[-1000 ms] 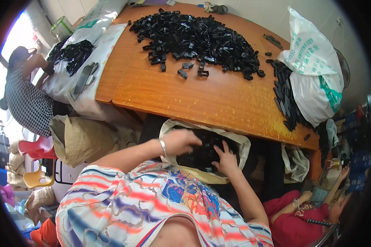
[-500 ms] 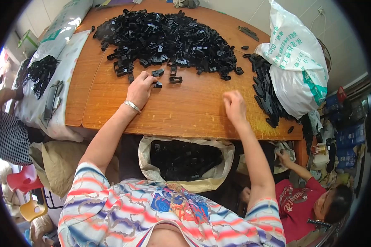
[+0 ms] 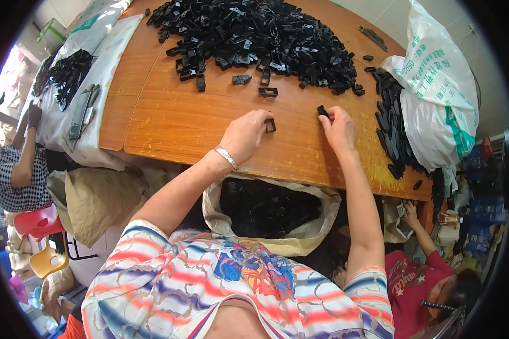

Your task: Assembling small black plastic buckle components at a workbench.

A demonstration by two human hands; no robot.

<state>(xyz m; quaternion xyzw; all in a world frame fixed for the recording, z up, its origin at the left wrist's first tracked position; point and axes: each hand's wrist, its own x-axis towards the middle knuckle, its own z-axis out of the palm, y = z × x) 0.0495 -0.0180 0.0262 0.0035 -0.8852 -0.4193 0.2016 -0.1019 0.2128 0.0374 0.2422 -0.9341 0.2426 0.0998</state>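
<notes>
A: Hands were seen low on the wooden table (image 3: pixel 169 121). What was held by them?

B: A small black frame-shaped piece (image 3: pixel 270 125) was pinched at the fingertips of the left hand (image 3: pixel 244 135). Another small black piece (image 3: pixel 322 111) was gripped by the fingers of the right hand (image 3: pixel 338 129). Both hands were closed on their pieces, not released.

A: Where was the big pile of black pieces (image 3: pixel 260 39) placed from the hands?

B: It was found at about twelve o'clock, well apart from both hands, with bare wood between. Its long axis was stretched from nine to three o'clock. Neither hand was clearly nearer; a loose frame (image 3: pixel 268 92) lay closer, at twelve o'clock from the left hand.

A: How were the held pieces pointed?

B: The left piece was seen nearly flat, with its opening turned upward; its long axis could not be told. The right piece was tilted toward eleven o'clock, half hidden.

A: What else was noticed?

B: An open sack (image 3: pixel 300 237) with dark pieces was placed at six o'clock, under the table edge. A white bag (image 3: pixel 435 96) was set at three o'clock.
</notes>
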